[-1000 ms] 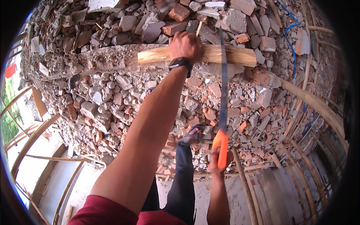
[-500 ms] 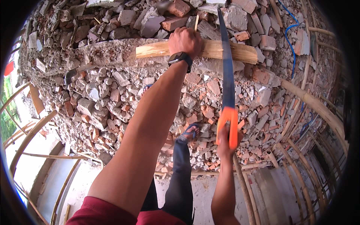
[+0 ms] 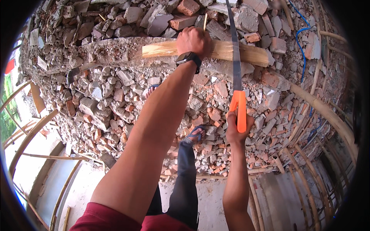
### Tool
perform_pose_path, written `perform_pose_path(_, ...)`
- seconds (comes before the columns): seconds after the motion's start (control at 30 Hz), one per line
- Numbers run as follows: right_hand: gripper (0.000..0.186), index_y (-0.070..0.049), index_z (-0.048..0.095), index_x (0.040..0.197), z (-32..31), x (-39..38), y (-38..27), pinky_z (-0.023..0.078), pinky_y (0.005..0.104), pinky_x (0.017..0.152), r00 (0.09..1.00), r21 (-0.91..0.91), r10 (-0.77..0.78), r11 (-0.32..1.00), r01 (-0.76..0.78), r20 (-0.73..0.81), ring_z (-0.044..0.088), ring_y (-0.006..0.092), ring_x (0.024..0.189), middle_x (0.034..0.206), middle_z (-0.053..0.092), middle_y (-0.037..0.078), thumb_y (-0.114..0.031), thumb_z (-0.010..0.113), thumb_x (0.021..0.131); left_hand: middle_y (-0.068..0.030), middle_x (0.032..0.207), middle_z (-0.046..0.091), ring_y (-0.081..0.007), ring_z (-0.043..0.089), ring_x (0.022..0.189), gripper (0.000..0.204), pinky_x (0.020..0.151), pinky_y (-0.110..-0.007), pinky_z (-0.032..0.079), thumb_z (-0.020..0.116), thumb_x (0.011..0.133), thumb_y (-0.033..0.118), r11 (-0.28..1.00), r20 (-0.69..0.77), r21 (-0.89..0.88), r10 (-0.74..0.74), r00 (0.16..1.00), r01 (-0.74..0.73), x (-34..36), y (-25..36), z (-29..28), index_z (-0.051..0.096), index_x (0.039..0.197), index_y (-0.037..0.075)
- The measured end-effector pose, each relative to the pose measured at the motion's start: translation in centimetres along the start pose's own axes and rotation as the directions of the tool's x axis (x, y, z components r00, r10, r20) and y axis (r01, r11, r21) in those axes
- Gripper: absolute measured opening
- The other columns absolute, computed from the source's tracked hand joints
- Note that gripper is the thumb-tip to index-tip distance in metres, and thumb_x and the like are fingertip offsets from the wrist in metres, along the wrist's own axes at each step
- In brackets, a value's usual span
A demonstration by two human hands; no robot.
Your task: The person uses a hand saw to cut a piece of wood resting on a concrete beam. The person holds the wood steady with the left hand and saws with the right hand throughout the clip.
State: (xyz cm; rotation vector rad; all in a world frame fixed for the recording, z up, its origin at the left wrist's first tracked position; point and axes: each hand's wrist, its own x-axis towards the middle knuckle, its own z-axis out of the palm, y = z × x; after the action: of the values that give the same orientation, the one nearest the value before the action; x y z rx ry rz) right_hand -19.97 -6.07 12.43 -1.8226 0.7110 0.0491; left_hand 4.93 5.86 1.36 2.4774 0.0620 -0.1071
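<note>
A pale wooden plank [image 3: 221,50] lies crosswise over a rough concrete ledge among the rubble. My left hand [image 3: 194,41], a dark watch on its wrist, is closed over the plank and presses it down. In my right hand [image 3: 239,126] is a handsaw [image 3: 236,67], gripped by its orange handle. The blade points away from me and crosses the plank to the right of my left hand. Whether the teeth have cut into the wood cannot be made out.
Broken bricks and concrete chunks [image 3: 104,109] surround my sandalled feet [image 3: 196,133]. A hammer-like tool [image 3: 79,71] rests at the left. To the right run a thick bamboo pole [image 3: 323,103] and a blue cable [image 3: 302,50]. Several more bamboo poles frame both sides.
My right hand has pushed the handsaw forward, away from me, so its handle is nearer the plank. My left hand keeps its hold on the wood.
</note>
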Motion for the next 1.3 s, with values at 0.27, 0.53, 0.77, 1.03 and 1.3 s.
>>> perform_pose_path(0.27, 0.018, -0.001, 0.060, 0.084, -3.2, -11.0, 1.5, 0.042, 0.0274, 0.052, 0.994, -0.028, 0.058, 0.998, -0.061, -0.093, 0.044, 0.0050, 0.050, 0.055, 0.044, -0.005, -0.015, 0.066, 0.092, -0.0185, 0.093, 0.074, -0.0380, 0.068, 0.096, 0.030, 0.087, -0.047, 0.055, 0.057, 0.084, 0.025, 0.999, -0.008, 0.026, -0.017, 1.000, 0.018, 0.1, 0.2, -0.9, 0.076, 0.078, 0.002)
perform_pose_path(0.53, 0.031, -0.008, 0.054, 0.071, -0.3, -1.1, 0.8, 0.034, 0.0266, 0.045, 0.999, -0.015, 0.048, 0.999, -0.048, 0.025, 0.044, 0.0043, 0.049, 0.058, 0.049, -0.005, -0.020, 0.066, 0.096, -0.0213, 0.089, 0.074, -0.0385, 0.069, 0.095, 0.030, 0.088, -0.047, 0.055, 0.057, 0.085, 0.026, 0.999, -0.014, 0.032, 0.009, 1.000, -0.008, 0.1, -0.6, -0.4, 0.076, 0.079, 0.004)
perform_pose_path(0.77, 0.023, -0.005, 0.055, 0.077, -0.7, -4.0, 0.0, 0.033, 0.0259, 0.048, 0.999, -0.204, -0.037, 0.978, 0.028, -0.039, 0.048, 0.0073, 0.052, 0.059, 0.049, -0.004, -0.020, 0.066, 0.091, -0.0198, 0.093, 0.074, -0.0373, 0.069, 0.095, 0.029, 0.089, -0.047, 0.054, 0.057, 0.085, 0.025, 1.000, -0.014, 0.026, 0.006, 1.000, -0.006, 0.0, 0.3, -0.9, 0.077, 0.079, 0.004)
perform_pose_path(1.03, 0.026, -0.002, 0.060, 0.073, -2.9, -8.1, 1.7, 0.038, 0.0278, 0.050, 0.999, -0.070, -0.003, 0.998, 0.000, -0.041, 0.049, 0.0074, 0.052, 0.056, 0.050, -0.003, -0.019, 0.067, 0.091, -0.0189, 0.091, 0.074, -0.0375, 0.070, 0.093, 0.028, 0.086, -0.046, 0.055, 0.057, 0.083, 0.024, 0.996, 0.002, 0.028, -0.081, 0.997, 0.081, 0.1, 0.1, -1.3, 0.076, 0.078, 0.004)
perform_pose_path(1.3, 0.036, -0.008, 0.042, 0.065, 1.1, 3.5, -2.4, 0.032, 0.0236, 0.050, 0.999, 0.054, 0.016, 0.998, -0.017, 0.028, 0.034, 0.0043, 0.050, 0.057, 0.039, -0.007, -0.015, 0.068, 0.088, -0.0204, 0.090, 0.074, -0.0388, 0.070, 0.087, 0.029, 0.082, -0.047, 0.056, 0.057, 0.083, 0.025, 0.999, -0.013, 0.025, 0.029, 1.000, -0.029, -0.1, 0.3, -0.6, 0.076, 0.077, 0.003)
